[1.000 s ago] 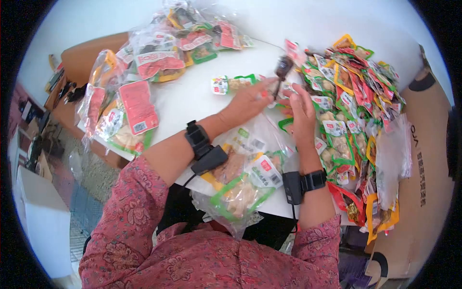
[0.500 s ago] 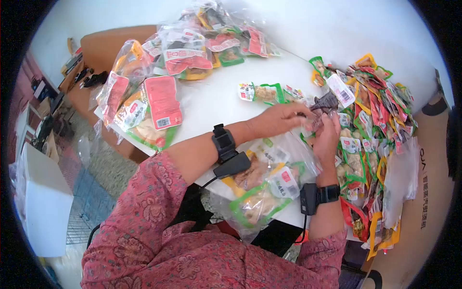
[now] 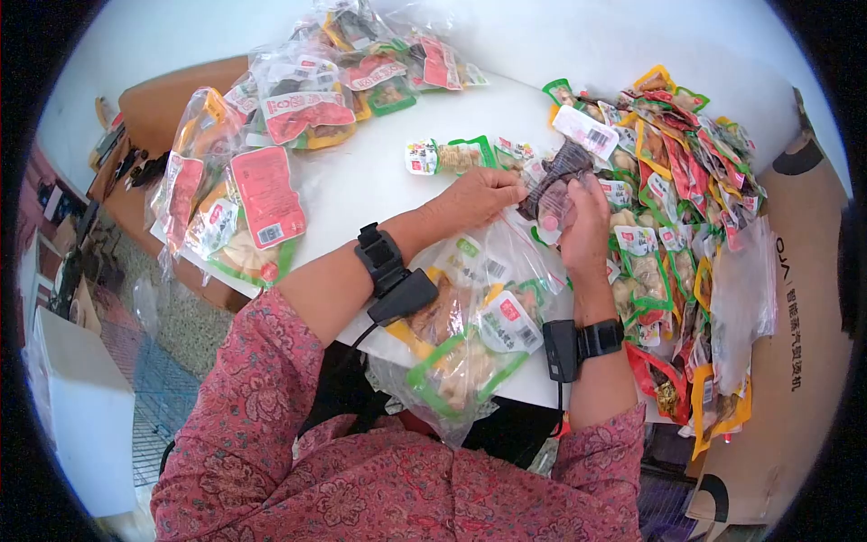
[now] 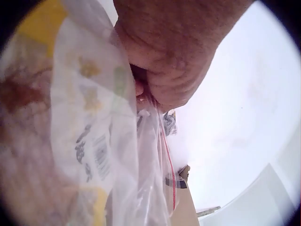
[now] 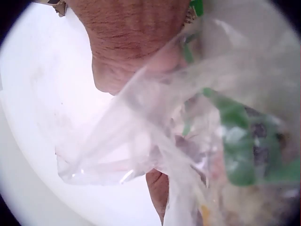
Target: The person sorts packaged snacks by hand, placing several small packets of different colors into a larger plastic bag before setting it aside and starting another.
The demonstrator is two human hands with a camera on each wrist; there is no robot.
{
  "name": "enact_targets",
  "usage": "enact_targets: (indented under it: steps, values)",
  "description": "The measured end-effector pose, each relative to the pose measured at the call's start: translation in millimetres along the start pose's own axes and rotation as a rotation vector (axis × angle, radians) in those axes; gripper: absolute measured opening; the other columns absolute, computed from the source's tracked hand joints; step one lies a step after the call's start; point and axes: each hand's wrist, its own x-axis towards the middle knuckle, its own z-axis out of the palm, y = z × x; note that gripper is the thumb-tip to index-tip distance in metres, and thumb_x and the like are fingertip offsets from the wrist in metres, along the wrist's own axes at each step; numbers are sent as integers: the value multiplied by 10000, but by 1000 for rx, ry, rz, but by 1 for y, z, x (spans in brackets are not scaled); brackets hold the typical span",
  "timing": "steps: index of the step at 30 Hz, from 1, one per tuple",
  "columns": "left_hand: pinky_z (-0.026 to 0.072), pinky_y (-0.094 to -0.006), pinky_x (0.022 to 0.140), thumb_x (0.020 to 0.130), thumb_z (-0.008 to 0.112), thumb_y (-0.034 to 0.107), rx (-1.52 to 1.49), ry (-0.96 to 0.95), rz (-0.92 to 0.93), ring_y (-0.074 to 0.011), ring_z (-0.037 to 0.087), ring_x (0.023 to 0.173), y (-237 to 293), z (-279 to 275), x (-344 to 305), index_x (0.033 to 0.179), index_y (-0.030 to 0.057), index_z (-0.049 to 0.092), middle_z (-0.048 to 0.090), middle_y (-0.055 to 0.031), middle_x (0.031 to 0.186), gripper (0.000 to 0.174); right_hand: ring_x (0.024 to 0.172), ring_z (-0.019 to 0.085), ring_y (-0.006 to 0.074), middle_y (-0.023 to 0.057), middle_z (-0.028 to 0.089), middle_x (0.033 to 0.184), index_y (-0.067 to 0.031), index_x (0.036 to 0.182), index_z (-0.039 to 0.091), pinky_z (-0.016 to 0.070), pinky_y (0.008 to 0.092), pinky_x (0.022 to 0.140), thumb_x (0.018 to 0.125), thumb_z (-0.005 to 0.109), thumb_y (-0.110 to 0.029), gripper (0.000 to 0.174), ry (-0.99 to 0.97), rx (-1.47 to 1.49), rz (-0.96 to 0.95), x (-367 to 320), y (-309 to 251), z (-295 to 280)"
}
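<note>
My left hand (image 3: 474,200) pinches the top edge of a clear zip bag (image 3: 542,262), whose red seal line (image 4: 170,174) runs down from the fingers in the left wrist view. Inside the bag lie food packets, one with a green border (image 3: 465,366) and one with a yellow border. Just across from it, my right hand (image 3: 589,226) grips a see-through packet of dark food (image 3: 564,164) with a white barcode label (image 3: 585,131) at its far end. The packet is tilted over the bag's upper end. In the right wrist view, bag plastic (image 5: 141,122) covers part of the right hand.
A big heap of food packets (image 3: 668,199) spreads along the table's right side. Two small packets (image 3: 465,155) lie beyond my left hand. Filled bags (image 3: 302,99) stand at the back left, with another (image 3: 221,212) nearer. Flat clear bags (image 3: 736,307) hang over the heap's right edge.
The dark packet has come down from above the heap towards the bag in my right hand. My left hand has left the packet and moved onto the bag's edge.
</note>
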Motion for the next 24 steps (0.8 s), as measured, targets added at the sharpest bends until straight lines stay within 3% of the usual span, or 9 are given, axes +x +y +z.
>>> enact_targets:
  steps: [7, 10, 15, 21, 24]
  values:
    - [271, -180, 384, 865, 505, 269, -58, 20, -79, -25, 359, 435, 3, 1, -2, 813, 99, 572, 404, 62, 546, 190, 887, 550, 164, 96, 539, 995, 38, 1102, 447, 455, 279, 744, 884, 452, -260, 369, 53, -102, 5, -1, -4, 0]
    - [269, -179, 387, 863, 506, 265, -95, -14, -80, -24, 354, 438, 3, 1, -2, 798, 107, 563, 399, 65, 542, 180, 879, 554, 159, 105, 542, 1015, 49, 1142, 433, 458, 280, 744, 884, 452, -266, 407, 127, -102, -23, 4, 6, -3]
    - [278, -174, 400, 860, 509, 276, 23, -128, 17, -17, 366, 463, 5, 1, -2, 828, 111, 561, 403, 70, 559, 176, 871, 559, 155, 103, 549, 1012, 68, 1173, 417, 458, 273, 748, 874, 471, -268, 453, 75, -168, 40, 0, -2, 1]
    - [278, -177, 401, 870, 501, 319, 25, -41, 3, -16, 369, 482, 6, 3, -3, 913, 104, 547, 419, 65, 597, 224, 879, 552, 150, 107, 549, 1015, 78, 1148, 449, 454, 260, 747, 858, 500, -268, 454, 69, -282, 59, -5, -3, 6]
    - [276, -184, 398, 881, 476, 347, -50, -41, -3, -24, 368, 481, 7, 0, -4, 865, 102, 534, 418, 53, 592, 252, 885, 548, 147, 111, 549, 1021, 76, 1146, 455, 452, 258, 749, 856, 502, -263, 449, 43, -282, 49, -4, -1, 3]
